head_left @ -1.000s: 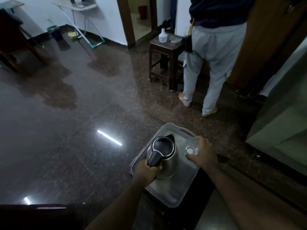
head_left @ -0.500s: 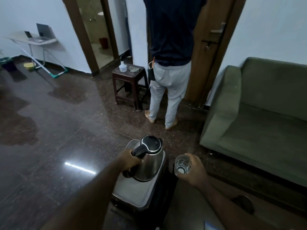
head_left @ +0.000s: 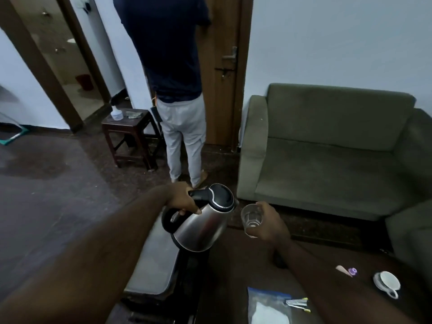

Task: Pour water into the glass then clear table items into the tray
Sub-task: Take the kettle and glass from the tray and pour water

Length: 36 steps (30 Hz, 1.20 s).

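My left hand (head_left: 181, 199) grips the black handle of a steel electric kettle (head_left: 203, 222), lifted and tilted with its spout toward the right. My right hand (head_left: 268, 219) holds a clear glass (head_left: 251, 217) just right of the kettle's spout, tilted a little toward it. The glass looks nearly empty. A grey metal tray (head_left: 152, 265) lies below the kettle on a dark stand. On the dark table (head_left: 233, 272) to the right lie a white cup on a saucer (head_left: 387, 282), a plastic bag (head_left: 268, 307), a small purple item (head_left: 352, 270) and some pens (head_left: 298, 303).
A person in a dark shirt and grey trousers (head_left: 180, 94) stands with their back to me at a wooden door (head_left: 224, 66). A green sofa (head_left: 327, 155) fills the right. A small wooden stool (head_left: 131, 136) holding a bottle stands left of the person. Dark polished floor (head_left: 46, 195) spreads left.
My view swung up and right, bringing the sofa and table items into sight. Both hands rose off the tray with kettle and glass, and the kettle now tilts toward the glass.
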{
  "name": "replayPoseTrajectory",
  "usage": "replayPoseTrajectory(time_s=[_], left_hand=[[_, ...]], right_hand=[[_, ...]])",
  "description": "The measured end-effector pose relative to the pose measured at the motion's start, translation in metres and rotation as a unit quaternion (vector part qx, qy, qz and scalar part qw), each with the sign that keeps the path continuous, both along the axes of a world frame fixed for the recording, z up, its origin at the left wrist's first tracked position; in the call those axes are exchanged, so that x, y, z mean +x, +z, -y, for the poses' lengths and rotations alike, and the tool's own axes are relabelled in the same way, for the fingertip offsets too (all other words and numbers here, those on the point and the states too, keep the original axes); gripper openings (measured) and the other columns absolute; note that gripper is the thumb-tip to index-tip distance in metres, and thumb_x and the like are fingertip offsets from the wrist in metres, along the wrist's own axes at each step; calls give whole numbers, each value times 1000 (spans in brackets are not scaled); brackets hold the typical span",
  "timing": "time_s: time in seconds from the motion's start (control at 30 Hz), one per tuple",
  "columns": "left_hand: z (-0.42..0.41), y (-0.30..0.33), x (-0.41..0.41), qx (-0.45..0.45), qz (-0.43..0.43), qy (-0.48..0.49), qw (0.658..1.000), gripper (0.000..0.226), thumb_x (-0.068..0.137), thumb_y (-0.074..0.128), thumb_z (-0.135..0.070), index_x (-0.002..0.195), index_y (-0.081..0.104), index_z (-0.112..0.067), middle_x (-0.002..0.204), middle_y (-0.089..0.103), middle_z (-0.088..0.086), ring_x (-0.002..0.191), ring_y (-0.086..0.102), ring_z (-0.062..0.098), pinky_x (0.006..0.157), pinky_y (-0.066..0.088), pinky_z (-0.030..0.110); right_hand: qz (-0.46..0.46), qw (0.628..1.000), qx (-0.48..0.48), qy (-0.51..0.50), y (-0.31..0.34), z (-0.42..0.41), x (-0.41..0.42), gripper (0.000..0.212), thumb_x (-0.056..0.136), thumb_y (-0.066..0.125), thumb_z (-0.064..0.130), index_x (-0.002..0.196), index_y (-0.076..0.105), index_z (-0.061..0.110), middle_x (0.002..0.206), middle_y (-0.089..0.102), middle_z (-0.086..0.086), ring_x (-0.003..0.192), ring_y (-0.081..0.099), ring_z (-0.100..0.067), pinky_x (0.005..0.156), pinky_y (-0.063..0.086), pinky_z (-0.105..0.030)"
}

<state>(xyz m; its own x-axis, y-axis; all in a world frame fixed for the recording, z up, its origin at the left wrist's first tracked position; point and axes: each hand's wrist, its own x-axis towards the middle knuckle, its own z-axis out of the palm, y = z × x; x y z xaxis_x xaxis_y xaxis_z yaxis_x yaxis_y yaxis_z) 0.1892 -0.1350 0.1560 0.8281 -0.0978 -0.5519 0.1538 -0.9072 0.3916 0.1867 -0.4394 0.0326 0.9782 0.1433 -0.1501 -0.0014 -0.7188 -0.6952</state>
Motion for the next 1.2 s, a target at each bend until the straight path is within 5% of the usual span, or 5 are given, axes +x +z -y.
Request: replayPoseTrajectory(time_s=[0.23, 0.77, 0.83, 0.93, 1.2], left_hand=[[58, 17, 11, 43, -43, -81, 995, 52, 62, 75, -58, 83, 74, -10, 70, 76, 3, 60, 66, 9, 67, 51, 28], [123, 47, 19, 158, -45, -172, 971, 37, 77, 76, -45, 87, 66, -10, 44, 63, -8, 57, 61, 14, 64, 47, 28], [126, 50, 20, 160, -46, -176, 970, 43, 78, 75, -41, 99, 63, -6, 41, 61, -8, 55, 59, 13, 61, 46, 27], [128, 53, 20, 171, -48, -186, 966, 35, 80, 74, -42, 88, 64, -10, 38, 58, -9, 56, 57, 13, 65, 45, 28], [126, 57, 19, 170, -59, -184, 966, 30, 81, 75, -40, 77, 63, -12, 37, 58, -10, 52, 56, 11, 63, 45, 28]], right_hand=[[14, 999, 31, -33, 2, 19, -15, 72, 45, 76, 46, 110, 47, 45, 110, 57, 24, 101, 62, -6, 83, 54, -32], [10, 995, 81, -54, 8, 25, -37, 82, 42, 70, 56, 118, 50, 35, 118, 61, 9, 105, 64, -12, 90, 54, -41], [13, 994, 95, -48, 11, 24, -38, 69, 44, 70, 55, 110, 52, 44, 113, 64, 11, 102, 65, -12, 89, 55, -40], [27, 994, 97, -38, 14, 24, -39, 41, 49, 66, 56, 87, 51, 61, 94, 65, 16, 93, 67, -8, 82, 57, -36], [6, 996, 73, -45, 7, 32, -41, 66, 44, 74, 53, 104, 48, 42, 112, 61, 8, 96, 63, -10, 85, 56, -36]])
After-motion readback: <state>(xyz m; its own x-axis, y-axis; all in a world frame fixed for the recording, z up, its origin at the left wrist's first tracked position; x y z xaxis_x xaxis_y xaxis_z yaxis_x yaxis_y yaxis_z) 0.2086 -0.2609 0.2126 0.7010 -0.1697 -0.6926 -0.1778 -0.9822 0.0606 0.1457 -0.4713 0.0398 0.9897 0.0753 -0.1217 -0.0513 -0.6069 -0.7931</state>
